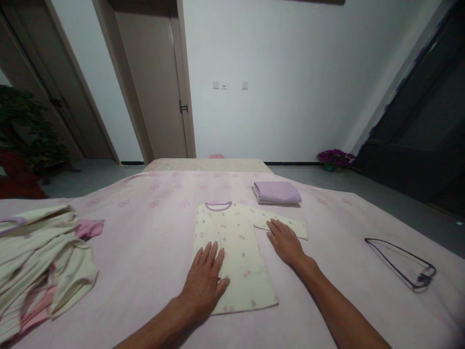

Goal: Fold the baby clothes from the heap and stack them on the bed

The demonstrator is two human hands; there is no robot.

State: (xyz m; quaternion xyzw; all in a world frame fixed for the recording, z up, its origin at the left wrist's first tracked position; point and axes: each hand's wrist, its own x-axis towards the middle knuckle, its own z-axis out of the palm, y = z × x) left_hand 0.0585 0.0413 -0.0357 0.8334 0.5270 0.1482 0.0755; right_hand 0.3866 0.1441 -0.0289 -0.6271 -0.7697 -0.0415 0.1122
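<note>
Dim indoor light, cool purplish cast, source out of frame. Soft shadows beside folded purple cloth (276, 192) and under hanger (423, 278). White wall (290, 72) evenly lit, slightly grey. Heavy wide-angle bending: door frames (125, 92) lean. Corners dark and soft; pale shirt (236, 252) in centre fairly sharp.

My left hand (204, 283) covers the left edge of the cream flower-printed cotton shirt (241, 257). The crumpled heap of cream and pink clothes (39, 261) runs off the picture's left edge. The white wall plates (225, 86) are too small to make out.
</note>
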